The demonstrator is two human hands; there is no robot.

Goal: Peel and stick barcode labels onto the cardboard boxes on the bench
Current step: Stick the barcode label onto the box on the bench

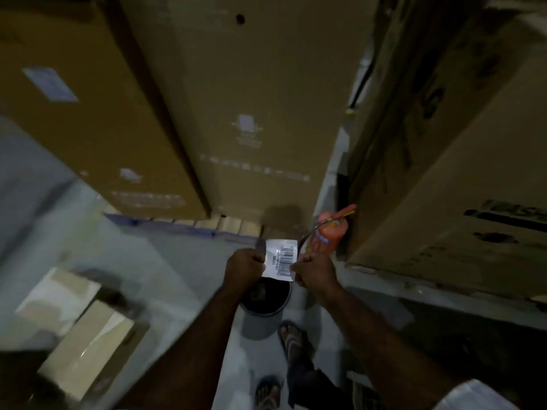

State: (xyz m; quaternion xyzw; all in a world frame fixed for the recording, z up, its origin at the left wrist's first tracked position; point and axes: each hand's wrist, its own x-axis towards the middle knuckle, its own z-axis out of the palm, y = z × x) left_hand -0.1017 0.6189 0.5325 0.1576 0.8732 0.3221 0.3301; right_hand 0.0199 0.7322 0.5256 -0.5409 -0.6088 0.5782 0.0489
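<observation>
Both hands are raised in front of the body with a white barcode label stretched between them. The left hand has its fingers curled and pinches the label's left edge, while the right hand, also curled, pinches the lower right edge with thumb and fingertips. The label faces the camera, its black bars and a line of printed digits running along the right half. A greyish sliver stands up above the left hand's knuckles; it is too blurred to tell whether it is a strip of backing or something else. The label is held in the air, well apart from any carton. Beyond it, a tall middle cardboard box with faint white printing stands upright, and a left cardboard box leans just beside it, carrying a pale rectangular sticker on its upper face. A right cardboard box with dark printing fills the right side. A red fire extinguisher stands in the gap between the middle and right boxes. Below the hands sits a grey bucket with a dark inside, and sandalled feet stand on the pale floor near it. A small carton lies at lower left
</observation>
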